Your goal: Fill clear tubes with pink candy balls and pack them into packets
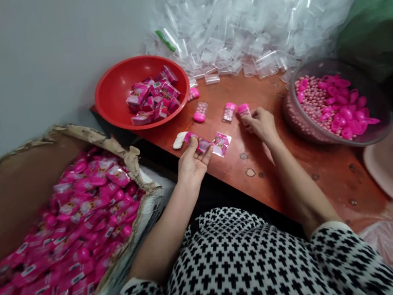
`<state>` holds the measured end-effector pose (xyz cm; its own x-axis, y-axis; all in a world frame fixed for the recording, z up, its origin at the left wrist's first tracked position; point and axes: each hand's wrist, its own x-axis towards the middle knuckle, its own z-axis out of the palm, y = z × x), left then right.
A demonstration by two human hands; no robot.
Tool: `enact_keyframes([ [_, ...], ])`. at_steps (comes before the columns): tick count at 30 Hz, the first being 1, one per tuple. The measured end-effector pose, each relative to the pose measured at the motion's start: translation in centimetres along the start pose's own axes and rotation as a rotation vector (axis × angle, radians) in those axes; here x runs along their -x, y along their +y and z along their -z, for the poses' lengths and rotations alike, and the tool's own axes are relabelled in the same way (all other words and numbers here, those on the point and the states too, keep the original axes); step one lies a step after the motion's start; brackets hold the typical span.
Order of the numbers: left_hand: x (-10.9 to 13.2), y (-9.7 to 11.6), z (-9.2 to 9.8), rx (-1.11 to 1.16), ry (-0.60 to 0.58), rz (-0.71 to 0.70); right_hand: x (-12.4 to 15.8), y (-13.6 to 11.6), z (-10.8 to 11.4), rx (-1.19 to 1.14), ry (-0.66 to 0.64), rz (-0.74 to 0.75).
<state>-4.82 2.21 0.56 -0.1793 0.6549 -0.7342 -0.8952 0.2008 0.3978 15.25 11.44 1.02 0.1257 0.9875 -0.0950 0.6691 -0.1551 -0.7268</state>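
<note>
My left hand [192, 164] pinches a pink printed wrapper [201, 144] between thumb and fingers, just over the table's near edge. A white piece [180, 140] sticks out past the wrapper's left end; I cannot tell whether it is a covering on a finger. Beside that hand, a flat pink printed wrapper [221, 143] lies on the table. My right hand [263, 125] is closed on a small tube with a pink cap [244, 109], its lower part hidden by the fingers. Just left of it lies a clear tube of pink beads [229, 112]; another bead tube [200, 112] lies farther left.
A red bowl [108, 99] holds pink wrapped packs. At right, a translucent bowl [298, 122] contains pink beads and pink plastic pieces. Clear empty tubes [251, 21] are heaped at the back. A torn-edged carton [133, 157] full of pink packs stands left of the wooden table [279, 184].
</note>
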Motion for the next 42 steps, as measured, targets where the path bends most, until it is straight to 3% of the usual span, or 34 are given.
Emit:
enact_keyframes([
  [2,-0.1,0.0,-0.1,0.025,0.004,0.022,2.8,0.2,-0.1,-0.329,-0.008,0.014],
  [4,-0.3,-0.1,-0.1,0.051,-0.012,0.043,6.2,-0.2,-0.5,-0.537,-0.119,0.043],
  [7,-0.5,-0.6,-0.3,0.091,-0.031,0.057,10.6,-1.1,-1.6,-0.657,-0.257,0.021],
  [10,-0.4,-1.2,-0.7,0.104,-0.066,0.068,12.6,-1.6,-3.0,-0.688,-0.288,0.020],
  [17,0.4,-2.2,-1.3,0.057,-0.127,0.067,12.6,-1.7,-4.4,-0.758,-0.256,-0.033],
  [22,0.4,-2.4,-1.0,-0.002,-0.214,-0.033,12.3,-1.4,-4.7,-0.896,-0.296,-0.111],
  [26,0.3,-2.3,-1.0,0.001,-0.242,-0.042,12.2,-1.3,-4.9,-0.893,-0.222,-0.067],
  [33,-0.1,-2.3,-1.2,-0.025,-0.215,-0.018,12.1,-1.1,-4.9,-0.881,-0.278,-0.058],
  [42,-0.2,-2.1,-1.8,0.017,-0.128,0.024,12.2,-0.7,-4.4,-0.886,-0.192,-0.054],
])
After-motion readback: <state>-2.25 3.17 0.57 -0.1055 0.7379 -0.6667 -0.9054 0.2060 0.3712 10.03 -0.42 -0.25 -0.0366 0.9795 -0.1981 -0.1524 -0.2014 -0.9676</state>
